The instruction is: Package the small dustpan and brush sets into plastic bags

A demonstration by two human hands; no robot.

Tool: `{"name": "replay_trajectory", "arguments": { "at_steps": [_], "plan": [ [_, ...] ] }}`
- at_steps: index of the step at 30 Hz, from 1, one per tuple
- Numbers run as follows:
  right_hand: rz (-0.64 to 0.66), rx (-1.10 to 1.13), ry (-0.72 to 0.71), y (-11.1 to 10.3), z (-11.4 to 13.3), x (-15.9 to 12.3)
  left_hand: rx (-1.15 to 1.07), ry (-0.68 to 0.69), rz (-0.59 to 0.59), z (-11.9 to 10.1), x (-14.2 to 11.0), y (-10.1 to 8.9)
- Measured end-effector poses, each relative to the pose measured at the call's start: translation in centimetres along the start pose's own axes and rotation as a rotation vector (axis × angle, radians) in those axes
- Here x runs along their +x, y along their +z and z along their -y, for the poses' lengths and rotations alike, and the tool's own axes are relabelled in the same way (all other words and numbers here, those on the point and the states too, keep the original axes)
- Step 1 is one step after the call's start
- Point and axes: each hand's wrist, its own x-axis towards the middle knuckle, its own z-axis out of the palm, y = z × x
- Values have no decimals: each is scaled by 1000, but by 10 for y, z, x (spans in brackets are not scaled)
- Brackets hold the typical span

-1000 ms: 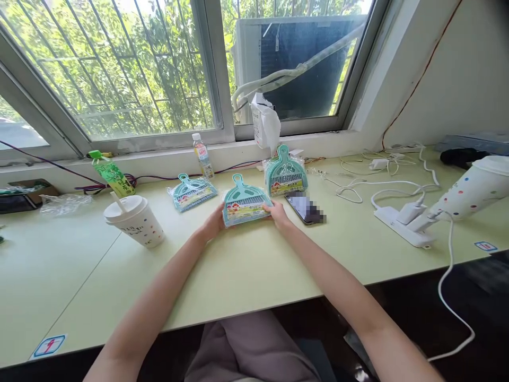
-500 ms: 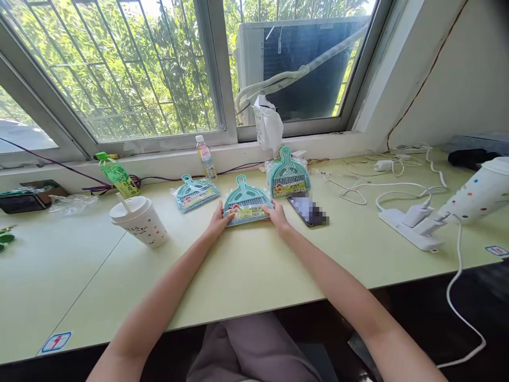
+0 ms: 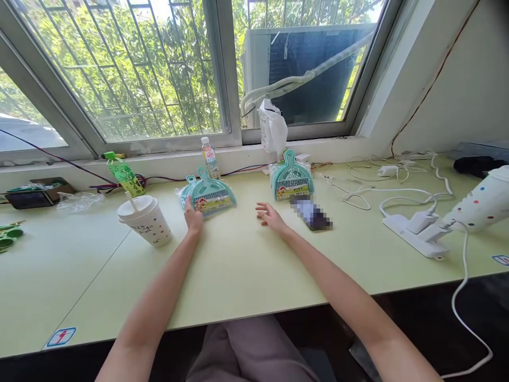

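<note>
My left hand (image 3: pixel 193 218) grips the near edge of a teal packaged dustpan-and-brush set (image 3: pixel 212 194), which lies on top of another such set (image 3: pixel 186 192) on the pale green table (image 3: pixel 246 265). My right hand (image 3: pixel 269 215) hovers open over bare table, fingers spread and holding nothing. It is just left of a dark phone (image 3: pixel 310 212) and in front of a stack of teal dustpan sets (image 3: pixel 291 178) near the window sill.
A white lidded cup with a straw (image 3: pixel 145 219) stands left of my left hand. A green drink bottle (image 3: pixel 125 176), a small bottle (image 3: pixel 209 157) and a white bag (image 3: pixel 272 127) line the sill. A power strip (image 3: pixel 413 234), white cables and a tipped dotted cup (image 3: pixel 481 202) lie at right.
My left hand has slid the dustpan set leftward onto the other set. My right hand has let go of it and now hovers open.
</note>
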Motion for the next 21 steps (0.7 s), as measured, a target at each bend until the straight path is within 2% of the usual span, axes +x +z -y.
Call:
{"name": "replay_trajectory", "arguments": {
  "at_steps": [5,8,11,12,14,17,19,21],
  "plan": [
    [82,-159,-29,-1,3,-4,216,-110,-212,15,21,-18],
    [92,-244,-89,1,2,-9,366,-127,-261,21,26,-20],
    [64,-319,-218,2,2,-10,500,-115,-297,22,24,-16],
    [19,-350,-271,0,4,-8,521,-87,-300,22,22,-15],
    [-159,-419,-375,-12,9,2,541,7,-297,19,17,-13],
    [-523,-498,-453,-52,21,31,555,137,-312,10,9,-12],
    [-744,-556,-405,-90,27,52,524,195,-319,3,4,-12],
    [-919,-637,-269,-129,28,70,485,274,-312,-4,-1,-12]
  ]
}}
